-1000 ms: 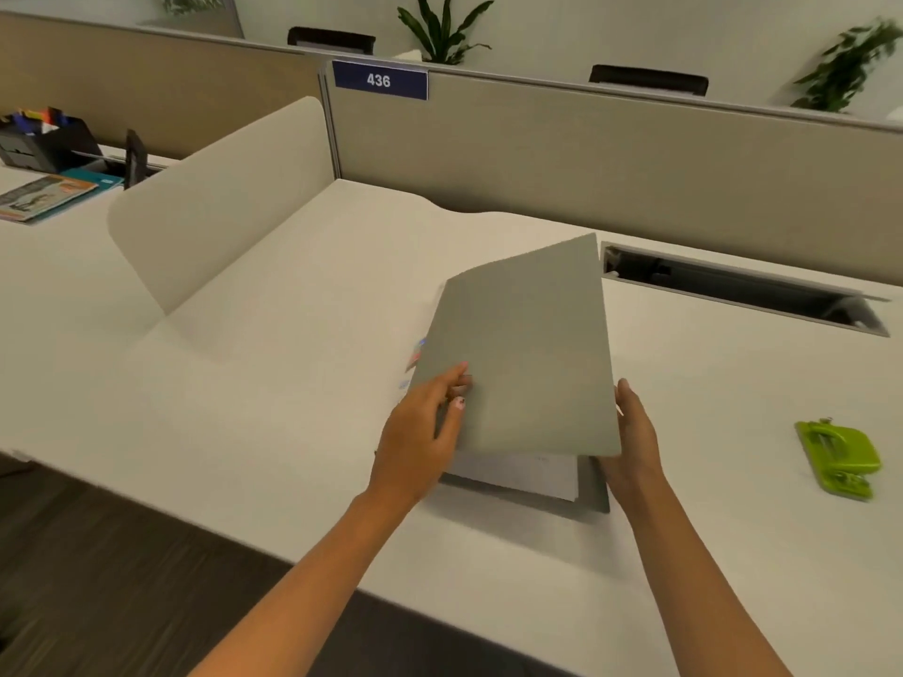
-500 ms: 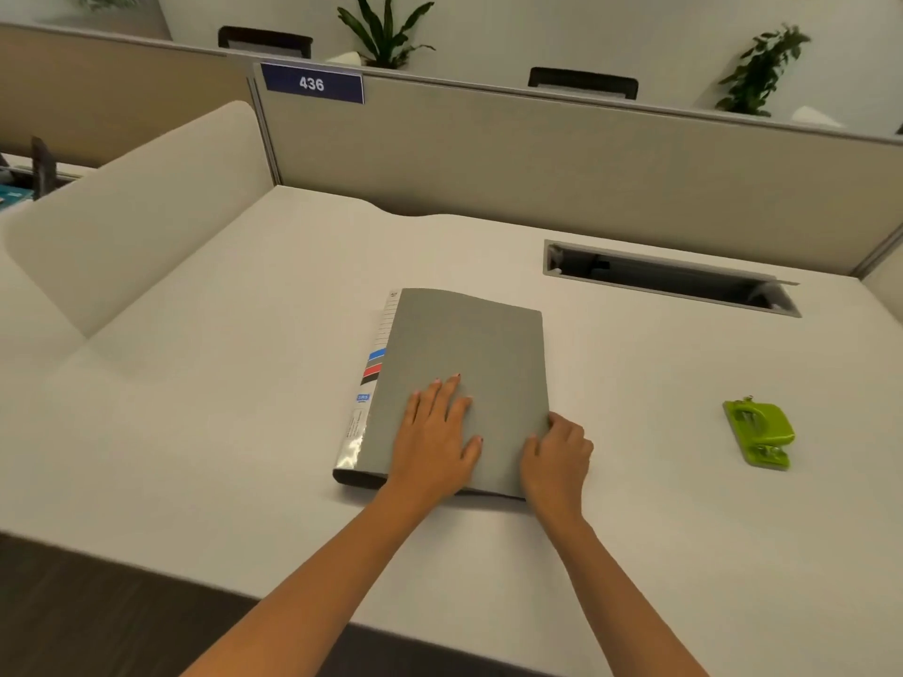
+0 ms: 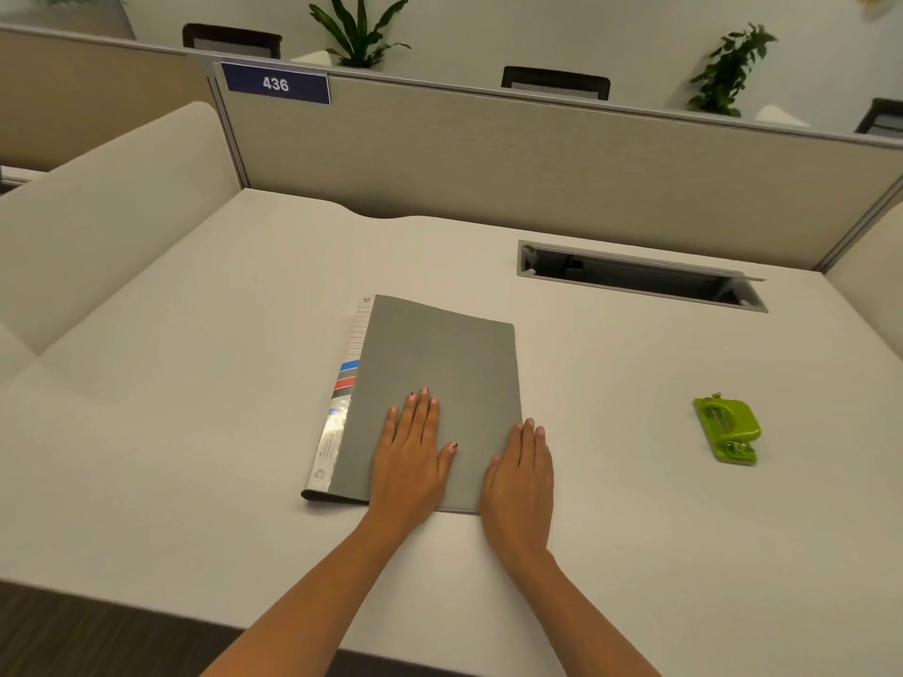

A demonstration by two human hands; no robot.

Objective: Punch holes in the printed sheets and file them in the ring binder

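Observation:
A grey ring binder (image 3: 435,368) lies closed and flat on the white desk (image 3: 195,432), its labelled spine on the left with blue and red stripes. My left hand (image 3: 415,452) rests palm down on the cover's near half, fingers spread. My right hand (image 3: 520,473) lies flat over the binder's near right corner, partly on the desk. Neither hand grips anything. The printed sheets are hidden inside the binder. A green hole punch (image 3: 728,430) sits on the desk well to the right of both hands.
A cable slot (image 3: 640,276) with an open lid is set into the desk behind the binder. A beige partition (image 3: 488,158) with a "436" sign (image 3: 276,84) borders the back, and a curved divider (image 3: 107,202) the left. The desk's front edge runs close below my forearms.
The binder cover, lifted one second ago with sheets showing beneath, now lies shut. Both hands went from holding its edges to lying flat on top. The view has shifted slightly.

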